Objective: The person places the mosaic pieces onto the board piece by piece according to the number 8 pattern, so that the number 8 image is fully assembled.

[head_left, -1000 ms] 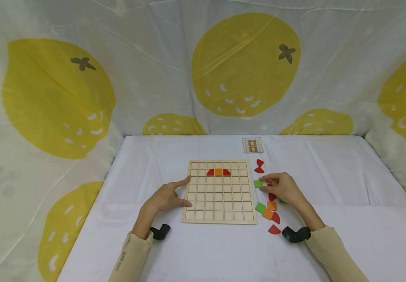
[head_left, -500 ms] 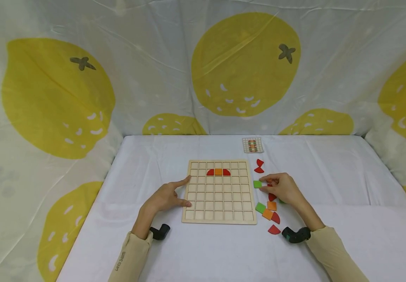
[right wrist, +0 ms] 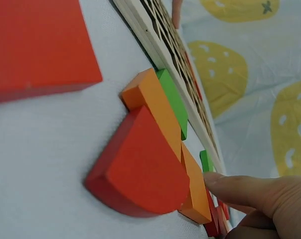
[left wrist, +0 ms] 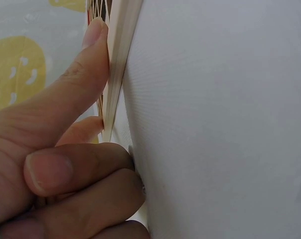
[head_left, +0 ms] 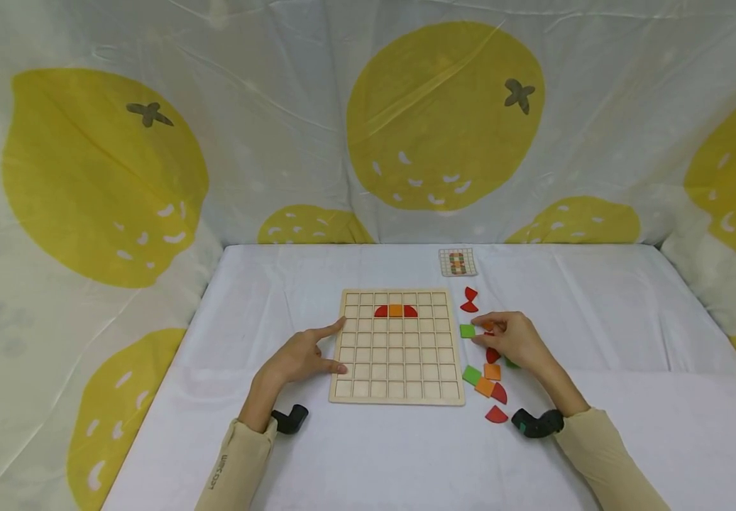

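A wooden grid board point(head_left: 414, 350) lies on the table. In its second row, an orange square point(head_left: 396, 311) sits between two red quarter-circle pieces, including one at left point(head_left: 381, 311). My left hand point(head_left: 300, 355) is at the board's left side, thumb and forefinger spread and touching its rim; the left wrist view shows the other fingers curled below. To the right of the board, my right hand point(head_left: 513, 339) pinches the near edge of a green square block point(head_left: 467, 331) between thumb and forefinger. The thumb point(right wrist: 240, 189) hides part of that contact in the right wrist view.
Two red quarter circles point(head_left: 469, 306) lie above the right hand. Below it are another green square point(head_left: 472, 375), orange squares point(head_left: 492, 372) and red pieces point(head_left: 496, 414). Some pieces are partly under the hand. A small pattern card point(head_left: 458, 262) lies behind the board.
The green square block has shifted very slightly left at the right fingertips. Both hands and the board stay almost where they were.
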`<action>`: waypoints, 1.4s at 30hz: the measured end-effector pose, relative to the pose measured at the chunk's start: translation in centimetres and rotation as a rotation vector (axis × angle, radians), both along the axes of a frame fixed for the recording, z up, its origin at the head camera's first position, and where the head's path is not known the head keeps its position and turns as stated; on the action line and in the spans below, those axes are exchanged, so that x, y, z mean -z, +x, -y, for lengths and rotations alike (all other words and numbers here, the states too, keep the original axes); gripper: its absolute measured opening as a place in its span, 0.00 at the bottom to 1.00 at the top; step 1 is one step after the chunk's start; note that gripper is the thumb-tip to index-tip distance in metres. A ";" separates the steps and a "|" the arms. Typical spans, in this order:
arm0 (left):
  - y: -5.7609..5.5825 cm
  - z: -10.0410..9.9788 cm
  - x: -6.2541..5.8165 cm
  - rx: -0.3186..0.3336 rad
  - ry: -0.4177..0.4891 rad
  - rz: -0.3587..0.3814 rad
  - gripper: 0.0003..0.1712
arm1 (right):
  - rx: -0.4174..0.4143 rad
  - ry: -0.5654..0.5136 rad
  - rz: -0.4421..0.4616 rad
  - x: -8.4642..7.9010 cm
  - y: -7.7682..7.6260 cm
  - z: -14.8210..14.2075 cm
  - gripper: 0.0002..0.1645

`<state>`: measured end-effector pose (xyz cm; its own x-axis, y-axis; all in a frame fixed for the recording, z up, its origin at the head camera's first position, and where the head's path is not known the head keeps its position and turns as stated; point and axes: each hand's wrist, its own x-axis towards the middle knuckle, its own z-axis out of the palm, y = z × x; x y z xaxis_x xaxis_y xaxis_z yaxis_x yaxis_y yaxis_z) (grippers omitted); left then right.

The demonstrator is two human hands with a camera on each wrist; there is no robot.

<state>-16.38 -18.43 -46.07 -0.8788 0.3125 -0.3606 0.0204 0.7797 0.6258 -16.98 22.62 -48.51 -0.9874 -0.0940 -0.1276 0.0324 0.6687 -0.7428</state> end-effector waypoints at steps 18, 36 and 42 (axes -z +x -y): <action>0.0 0.0 0.0 -0.012 -0.001 -0.005 0.58 | 0.005 -0.107 -0.034 -0.8 -0.2 2.2 0.19; 0.0 -0.1 0.0 -0.005 0.013 -0.010 0.58 | -0.060 -0.128 -0.008 -0.9 -1.8 8.3 0.16; -0.1 0.0 0.0 -0.003 0.005 -0.015 0.58 | -0.053 -0.139 -0.004 -1.0 -1.8 8.7 0.16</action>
<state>-16.44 -18.48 -46.12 -0.8847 0.3120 -0.3462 0.0276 0.7765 0.6295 -18.80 13.89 -47.54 -0.9811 -0.1621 -0.1056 -0.0034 0.5601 -0.8284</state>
